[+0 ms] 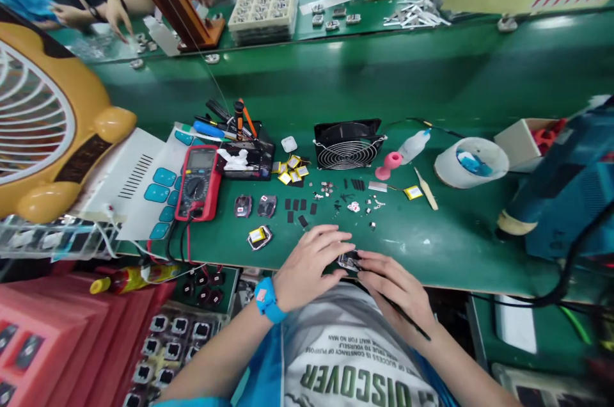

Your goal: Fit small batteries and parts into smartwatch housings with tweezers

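left hand [319, 260] holds the device [349, 260]; right hand [398, 285] grips a thin tool [412, 321]. a tool slip could scratch the device.

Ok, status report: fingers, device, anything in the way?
Left fingers at device. Right fingers holding dark tool. Device partly hidden between them. Loose parts beyond, clear of both.
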`<state>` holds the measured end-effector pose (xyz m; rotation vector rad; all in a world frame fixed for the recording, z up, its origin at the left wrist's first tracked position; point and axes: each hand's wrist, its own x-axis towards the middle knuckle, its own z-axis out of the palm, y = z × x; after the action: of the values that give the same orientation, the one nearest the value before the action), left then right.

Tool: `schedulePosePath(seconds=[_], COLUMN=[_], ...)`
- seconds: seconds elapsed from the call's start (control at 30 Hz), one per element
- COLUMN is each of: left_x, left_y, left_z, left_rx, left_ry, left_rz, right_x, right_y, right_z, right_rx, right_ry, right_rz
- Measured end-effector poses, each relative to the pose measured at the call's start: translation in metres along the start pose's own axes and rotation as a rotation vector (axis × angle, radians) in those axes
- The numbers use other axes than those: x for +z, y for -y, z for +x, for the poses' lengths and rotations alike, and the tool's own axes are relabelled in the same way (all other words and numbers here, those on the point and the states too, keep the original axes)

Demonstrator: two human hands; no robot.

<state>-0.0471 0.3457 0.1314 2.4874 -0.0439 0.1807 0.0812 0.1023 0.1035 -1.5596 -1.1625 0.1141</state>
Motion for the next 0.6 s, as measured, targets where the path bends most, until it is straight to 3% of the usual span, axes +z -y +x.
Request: schedulePosePath(seconds=[0.1,0.27,0.47,0.6], left_x=[-0.002,0.000,-0.003,-0.009], left_y=[0.005,0.011,0.014,0.013], left_z=[-0.002,-0.001,0.004,0.003], left_rx=[0.058,0.177,0.275,0.210], left_ry=[0.041,-0.019,-0.095,-0.001], left_rz=[0.071,0.169,0.188,0.127], right_x=[0.003,0.006,0.013,0.014], right_y=[-0.001,-0.004,-0.003,0.000], right_z=[0.000,0.001,-0.002,0.001], right_rx=[-0.061,-0.116,-0.060,0.028], right_ry=[-0.002,-0.011,-0.045,-0.082], right_rz=[-0.073,-0.123,-0.049,0.057])
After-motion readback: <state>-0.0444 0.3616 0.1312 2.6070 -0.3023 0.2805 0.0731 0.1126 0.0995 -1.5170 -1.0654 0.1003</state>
